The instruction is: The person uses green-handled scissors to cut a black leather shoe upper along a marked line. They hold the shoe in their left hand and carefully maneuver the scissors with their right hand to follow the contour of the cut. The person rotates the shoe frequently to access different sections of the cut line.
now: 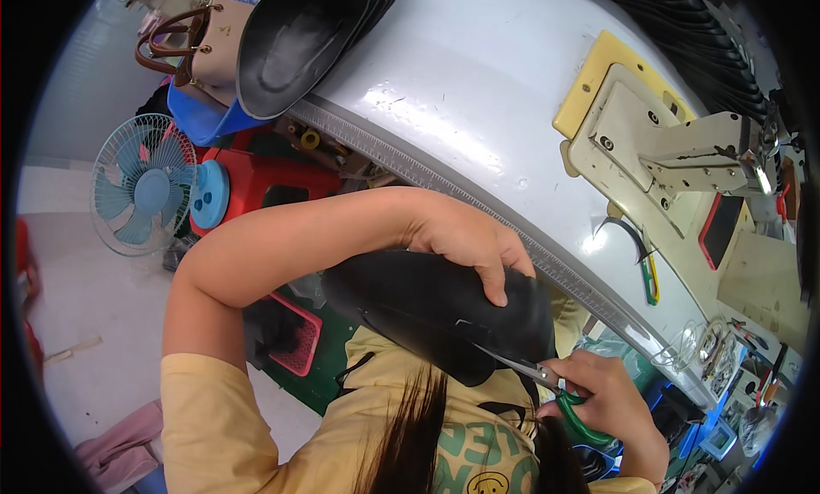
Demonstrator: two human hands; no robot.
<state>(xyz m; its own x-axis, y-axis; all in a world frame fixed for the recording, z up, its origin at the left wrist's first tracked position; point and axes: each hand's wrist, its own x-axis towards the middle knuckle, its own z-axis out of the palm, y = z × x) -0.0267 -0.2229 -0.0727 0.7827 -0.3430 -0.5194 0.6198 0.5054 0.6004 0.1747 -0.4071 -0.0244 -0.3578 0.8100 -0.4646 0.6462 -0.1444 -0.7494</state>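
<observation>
A curved black moulded piece (410, 302), smooth like leather or foam, is held against my body below the table edge. My left hand (470, 238) grips its far rim, with the thumb pressed on its upper face. Closed round green-handled scissors (547, 375) is my right hand (611, 397), at the piece's near right end. The blades point left and lie along the piece's near edge by a small pale mark; whether they are cutting into it I cannot tell.
A white table (478, 93) with a ruler strip (410, 157) along its edge carries a sewing machine (683, 161) and green-yellow thread snips (652, 276). Black moulded pieces (295, 46) lean by a beige handbag (224, 46). A blue fan (149, 191) stands left.
</observation>
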